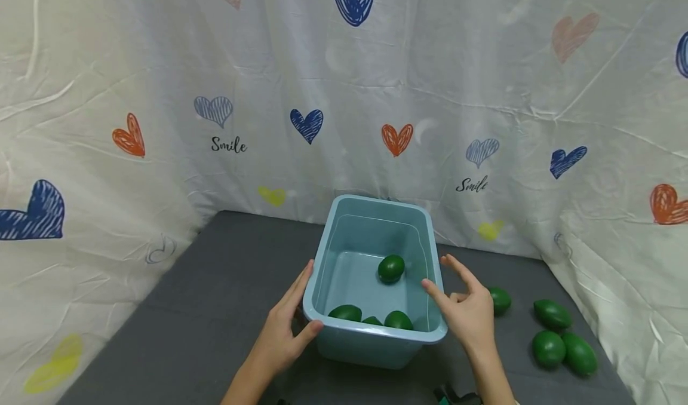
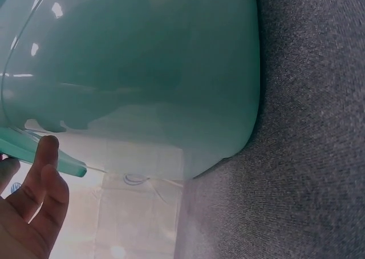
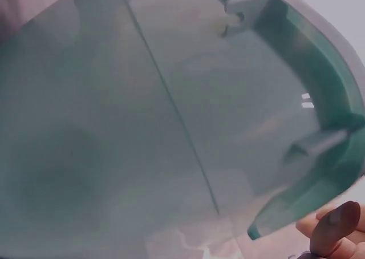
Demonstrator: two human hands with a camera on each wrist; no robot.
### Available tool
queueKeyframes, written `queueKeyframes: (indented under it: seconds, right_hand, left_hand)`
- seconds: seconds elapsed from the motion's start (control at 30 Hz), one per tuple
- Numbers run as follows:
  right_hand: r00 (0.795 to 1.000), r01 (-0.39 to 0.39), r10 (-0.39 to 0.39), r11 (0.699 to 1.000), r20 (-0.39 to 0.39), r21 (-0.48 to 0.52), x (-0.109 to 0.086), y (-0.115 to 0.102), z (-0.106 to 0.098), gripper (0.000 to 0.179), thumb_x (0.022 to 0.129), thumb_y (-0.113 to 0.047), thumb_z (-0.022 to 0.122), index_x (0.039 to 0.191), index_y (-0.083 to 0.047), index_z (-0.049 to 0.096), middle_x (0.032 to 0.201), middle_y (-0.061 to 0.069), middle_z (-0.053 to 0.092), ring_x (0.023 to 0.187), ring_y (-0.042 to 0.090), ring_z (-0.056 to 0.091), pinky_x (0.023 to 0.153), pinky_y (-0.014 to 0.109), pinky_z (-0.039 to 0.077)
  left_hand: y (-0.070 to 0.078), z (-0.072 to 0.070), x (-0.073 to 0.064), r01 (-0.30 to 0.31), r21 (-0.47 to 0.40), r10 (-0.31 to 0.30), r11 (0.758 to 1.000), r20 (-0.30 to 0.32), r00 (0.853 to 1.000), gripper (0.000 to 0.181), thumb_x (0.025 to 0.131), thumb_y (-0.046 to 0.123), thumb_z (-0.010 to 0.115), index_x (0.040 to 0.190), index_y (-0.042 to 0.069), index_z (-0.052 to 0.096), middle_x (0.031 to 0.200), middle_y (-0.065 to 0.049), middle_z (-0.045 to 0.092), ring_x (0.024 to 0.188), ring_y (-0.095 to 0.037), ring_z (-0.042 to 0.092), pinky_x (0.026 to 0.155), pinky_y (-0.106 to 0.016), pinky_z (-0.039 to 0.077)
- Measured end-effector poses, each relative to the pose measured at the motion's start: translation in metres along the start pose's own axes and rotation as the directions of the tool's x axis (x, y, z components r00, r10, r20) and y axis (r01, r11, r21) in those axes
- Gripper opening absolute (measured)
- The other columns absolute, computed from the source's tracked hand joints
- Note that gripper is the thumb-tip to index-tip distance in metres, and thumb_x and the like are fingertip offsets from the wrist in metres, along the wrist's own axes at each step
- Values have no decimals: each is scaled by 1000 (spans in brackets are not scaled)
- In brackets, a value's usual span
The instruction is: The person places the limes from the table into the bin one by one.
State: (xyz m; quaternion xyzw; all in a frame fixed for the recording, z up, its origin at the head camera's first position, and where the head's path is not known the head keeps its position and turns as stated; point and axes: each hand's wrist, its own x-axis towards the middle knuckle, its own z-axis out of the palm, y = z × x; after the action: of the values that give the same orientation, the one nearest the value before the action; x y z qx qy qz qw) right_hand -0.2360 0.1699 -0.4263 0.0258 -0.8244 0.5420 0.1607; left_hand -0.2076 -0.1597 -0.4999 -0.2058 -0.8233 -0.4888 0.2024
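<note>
A light blue plastic bin (image 1: 371, 351) stands on the dark table, slightly turned. Inside lies one smooth green, lime-like fruit (image 1: 391, 269) near the middle, with several more, such as a green fruit (image 1: 346, 313), partly hidden behind the front rim. Along the bin's left rim my left hand (image 1: 282, 333) rests with straight fingers, its thumb at the near corner. My right hand (image 1: 467, 318) is at the right rim, thumb over the inner side and index finger outside, the other fingers bent. Beneath the rim, the left wrist view shows left fingers (image 2: 51, 196); the right thumb (image 3: 336, 227) shows beside the rim's edge.
Right of the bin, several loose green fruits (image 1: 579, 355) lie on the dark grey tabletop (image 1: 226, 285); one is partly behind my right hand. A white curtain (image 1: 355, 76) printed with hearts hangs behind the table. A black object (image 1: 457, 398) shows at the bottom edge.
</note>
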Motion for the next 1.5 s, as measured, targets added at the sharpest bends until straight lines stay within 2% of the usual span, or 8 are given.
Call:
queueKeyframes:
  seconds: [0.3,0.53,0.7,0.9,0.97,1.03,1.17,1.5]
  right_hand:
    - [991,10,-25,993,-129,-116,1,22,-26,65,95,-30,83,151,-8,59,145,9,66,34,5,35,40,22,32]
    - [971,-131,76,961,-225,-242,3,45,-51,73,96,-41,80,156,-8,54,150,11,63,38,10,49,44,25,40]
    - [956,-220,137,921,-260,-322,1,65,-64,82,96,-49,77,159,-5,49,153,17,59,43,13,50,49,27,41]
    - [942,-259,145,886,-303,-384,-2,91,-70,79,95,-40,80,155,3,50,122,30,72,42,22,49,44,34,39]
    - [941,-269,147,872,-305,-410,-3,98,-70,80,94,-38,81,154,6,50,122,33,70,53,31,60,54,43,50]
    - [943,-275,155,860,-294,-430,-3,104,-71,82,94,-37,82,154,8,48,135,36,63,79,44,68,73,56,56]
    - [951,-274,167,847,-262,-455,-2,113,-71,88,93,-35,82,156,12,42,151,40,47,124,60,54,101,71,44]
    - [950,-299,204,810,-235,-505,-3,122,-68,90,91,-31,83,153,17,40,147,45,46,122,64,54,101,73,44]
  left_hand:
    - [-2,4,4,-30,-20,30,999,16,999,85,103,42,68,172,24,22,175,-4,27,129,-26,55,69,-32,57]
    - [-2,3,8,-33,-25,33,999,15,999,85,102,42,69,171,25,22,175,-3,28,125,-27,57,70,-28,56]
    - [-1,3,8,-40,-15,41,999,17,999,85,102,42,68,171,23,22,175,-8,28,135,-32,53,73,-29,56]
    - [1,3,7,-40,29,40,999,17,999,86,102,39,69,172,23,21,175,-4,27,147,-28,46,94,-43,58]
    - [1,3,7,-42,40,42,998,13,999,87,101,38,69,172,23,21,175,-2,27,150,-29,44,98,-46,56]
    - [0,3,6,-40,26,40,999,11,999,87,101,37,70,172,23,21,175,-2,27,147,-28,46,93,-43,58]
    - [-2,3,5,-35,9,35,999,3,999,86,101,37,70,172,22,22,175,-4,28,141,-28,50,81,-36,59]
    - [-4,3,0,1,-26,-2,1000,-18,1000,85,101,37,69,171,25,23,174,0,29,128,-29,57,71,-30,56]
